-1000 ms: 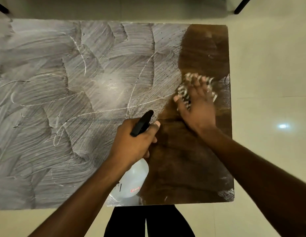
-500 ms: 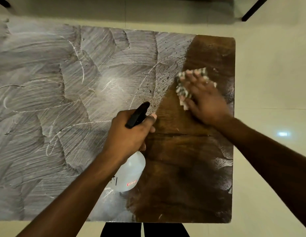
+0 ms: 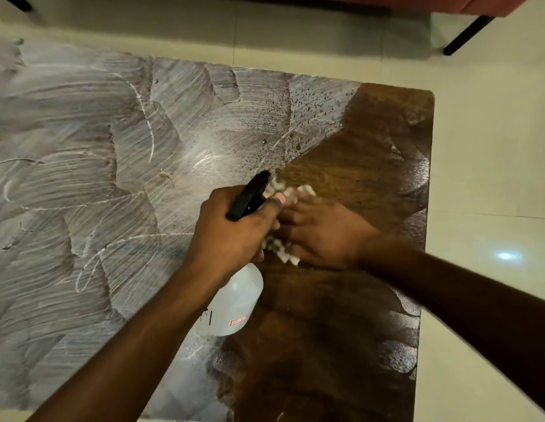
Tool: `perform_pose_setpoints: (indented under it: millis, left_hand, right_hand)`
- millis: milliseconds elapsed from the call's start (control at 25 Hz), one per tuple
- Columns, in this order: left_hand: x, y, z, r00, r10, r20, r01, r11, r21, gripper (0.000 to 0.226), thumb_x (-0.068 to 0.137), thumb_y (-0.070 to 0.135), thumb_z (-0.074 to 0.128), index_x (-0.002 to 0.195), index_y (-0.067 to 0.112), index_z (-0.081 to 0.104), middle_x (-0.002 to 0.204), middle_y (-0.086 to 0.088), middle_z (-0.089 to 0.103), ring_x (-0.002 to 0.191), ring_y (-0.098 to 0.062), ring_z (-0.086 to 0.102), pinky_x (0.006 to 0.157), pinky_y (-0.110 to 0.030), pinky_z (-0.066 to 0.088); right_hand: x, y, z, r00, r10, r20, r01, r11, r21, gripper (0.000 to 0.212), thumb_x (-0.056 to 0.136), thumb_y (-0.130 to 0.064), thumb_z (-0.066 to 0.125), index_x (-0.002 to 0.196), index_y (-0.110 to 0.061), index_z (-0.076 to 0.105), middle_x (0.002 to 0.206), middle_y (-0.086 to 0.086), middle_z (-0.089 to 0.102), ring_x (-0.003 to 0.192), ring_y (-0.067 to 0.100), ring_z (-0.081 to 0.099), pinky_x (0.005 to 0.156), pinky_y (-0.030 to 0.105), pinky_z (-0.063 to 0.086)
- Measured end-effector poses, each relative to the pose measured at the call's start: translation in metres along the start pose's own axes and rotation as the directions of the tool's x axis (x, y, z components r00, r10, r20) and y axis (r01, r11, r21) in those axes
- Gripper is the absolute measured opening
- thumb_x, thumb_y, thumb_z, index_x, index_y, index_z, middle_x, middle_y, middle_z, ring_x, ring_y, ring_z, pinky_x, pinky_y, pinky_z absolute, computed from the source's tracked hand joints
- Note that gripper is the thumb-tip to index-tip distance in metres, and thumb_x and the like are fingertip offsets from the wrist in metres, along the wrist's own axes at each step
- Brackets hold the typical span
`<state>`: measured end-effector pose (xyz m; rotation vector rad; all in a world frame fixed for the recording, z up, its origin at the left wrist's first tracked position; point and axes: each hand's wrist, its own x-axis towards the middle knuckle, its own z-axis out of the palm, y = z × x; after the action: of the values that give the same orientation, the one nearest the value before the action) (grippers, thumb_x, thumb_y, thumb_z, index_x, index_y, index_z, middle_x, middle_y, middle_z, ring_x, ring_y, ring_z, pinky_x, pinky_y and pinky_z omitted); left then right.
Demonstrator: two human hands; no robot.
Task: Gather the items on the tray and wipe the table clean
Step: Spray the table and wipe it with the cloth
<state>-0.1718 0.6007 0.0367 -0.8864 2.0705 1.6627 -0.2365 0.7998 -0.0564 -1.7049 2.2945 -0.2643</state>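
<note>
The wooden table [image 3: 371, 178] fills most of the head view; its left and middle are smeared with whitish streaks, while its right strip shows dark, wet wood. My left hand [image 3: 231, 236] grips a white spray bottle [image 3: 234, 303] by its black trigger head, held just above the table near the middle. My right hand [image 3: 320, 233] presses a patterned white cloth [image 3: 280, 249] flat on the wood, right beside the left hand. Most of the cloth is hidden under the fingers and behind the bottle's head. No tray is in view.
Pale tiled floor [image 3: 490, 166] surrounds the table on the right and far side. A black furniture leg [image 3: 466, 35] stands at the top right under a reddish seat edge. The table's right edge runs close to my right forearm.
My right hand slid the cloth leftward and nearer, from the table's right side to next to the bottle. The left hand kept holding the bottle. The camera view shifted down.
</note>
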Motion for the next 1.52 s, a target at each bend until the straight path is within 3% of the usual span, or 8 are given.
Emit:
perform_pose_setpoints:
  millis: [320,520,600,680,880,1200,1320,1520]
  left_hand:
    - [0.010,0.003,-0.004,1.000,-0.003,-0.029,0.002,0.998,-0.055,0.011,0.099,0.037,0.077,0.091,0.032,0.072,0.065,-0.003,0.072,0.031,-0.008,0.050,0.040,-0.022,0.043]
    - [0.016,0.007,-0.009,0.998,-0.018,-0.058,0.015,0.998,-0.053,0.027,0.099,0.036,0.076,0.090,0.011,0.078,0.064,-0.004,0.073,0.031,-0.011,0.051,0.040,-0.023,0.042]
    - [0.014,0.008,-0.015,0.998,0.011,-0.055,-0.015,0.997,-0.069,0.011,0.100,0.034,0.075,0.091,0.028,0.077,0.074,-0.003,0.080,0.033,-0.009,0.053,0.040,-0.023,0.043]
    - [0.009,0.004,-0.023,0.998,0.044,-0.037,-0.046,0.998,-0.054,0.015,0.101,0.034,0.075,0.089,0.043,0.071,0.080,-0.003,0.083,0.037,-0.011,0.055,0.041,-0.025,0.045]
    - [-0.018,-0.023,-0.043,0.999,0.031,-0.035,-0.030,0.999,0.011,0.006,0.100,0.034,0.075,0.097,0.039,0.073,0.084,-0.003,0.084,0.039,-0.003,0.059,0.050,-0.030,0.051]
    - [-0.068,-0.082,-0.061,0.998,-0.019,0.062,0.008,0.985,0.174,0.026,0.097,0.042,0.077,0.088,0.017,0.077,0.065,-0.007,0.073,0.045,-0.012,0.060,0.056,-0.052,0.057]
    - [-0.094,-0.099,-0.073,0.995,-0.003,0.099,-0.015,0.984,0.179,0.041,0.097,0.041,0.079,0.073,0.009,0.066,0.055,-0.010,0.061,0.045,-0.027,0.059,0.057,-0.057,0.059]
    - [-0.138,-0.132,-0.096,0.987,-0.007,0.160,-0.022,0.983,0.180,0.045,0.098,0.039,0.078,0.074,0.003,0.064,0.053,-0.014,0.058,0.042,-0.028,0.060,0.049,-0.054,0.057]
  right_hand:
    - [0.036,0.126,-0.052,0.410,0.895,-0.175,-0.850,0.445,0.283,0.062,0.111,-0.045,0.035,0.169,-0.025,0.030,0.178,0.007,0.024,0.166,0.032,0.013,0.135,0.052,0.011]
    - [0.051,0.031,-0.019,0.993,0.109,0.049,-0.113,0.990,0.084,0.059,0.102,-0.038,0.043,0.158,-0.019,0.048,0.171,0.009,0.038,0.164,0.031,0.021,0.131,0.061,0.022]
    - [0.054,0.056,-0.027,0.976,-0.185,0.115,0.185,0.983,0.007,0.055,0.104,-0.039,0.045,0.154,-0.017,0.054,0.167,0.011,0.045,0.160,0.031,0.031,0.130,0.056,0.023]
    - [0.063,0.090,-0.039,0.989,0.117,0.086,-0.116,0.993,-0.015,0.058,0.109,-0.044,0.039,0.164,-0.028,0.035,0.175,0.006,0.031,0.162,0.030,0.026,0.131,0.055,0.021]
    - [0.097,0.102,-0.057,0.561,0.810,-0.172,-0.762,0.587,0.273,0.060,0.111,-0.041,0.038,0.169,-0.026,0.029,0.178,0.006,0.022,0.166,0.032,0.013,0.134,0.055,0.016]
    - [-0.001,-0.085,0.022,0.985,-0.117,0.129,0.114,0.993,0.035,0.051,0.111,-0.037,0.040,0.158,-0.020,0.046,0.172,0.008,0.038,0.164,0.032,0.025,0.131,0.057,0.024]
    - [-0.050,-0.084,0.029,0.968,0.226,0.107,-0.224,0.974,-0.037,0.061,0.112,-0.042,0.036,0.170,-0.035,0.019,0.179,-0.005,0.015,0.168,0.018,0.007,0.133,0.051,0.020]
    - [-0.032,-0.177,0.054,0.150,0.973,-0.178,-0.861,0.217,0.460,0.061,0.110,-0.037,0.044,0.168,-0.021,0.033,0.178,0.005,0.025,0.167,0.026,0.013,0.133,0.055,0.016]
